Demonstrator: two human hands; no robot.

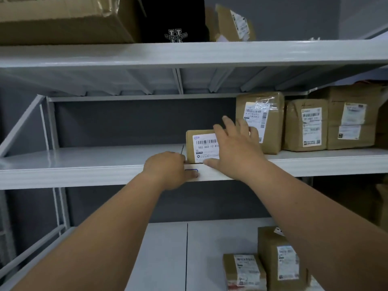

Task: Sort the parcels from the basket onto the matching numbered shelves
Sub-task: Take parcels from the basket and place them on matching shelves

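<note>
A small brown parcel (197,147) with a white barcode label stands upright near the front edge of the middle grey shelf (84,164). My right hand (235,150) lies over its right side and top with the fingers spread, the thumb down at its lower front corner. My left hand (170,169) is at the shelf's front lip just left of the parcel, fingers curled, thumb against a small blue-outlined tag (192,171) on the lip. The basket is not in view.
Three taller brown parcels (260,122) (305,124) (352,118) stand to the right on the same shelf. The top shelf carries a large carton (63,19), a black bag (174,19) and a small box (233,23). Two parcels (243,271) (281,259) sit on the lower shelf.
</note>
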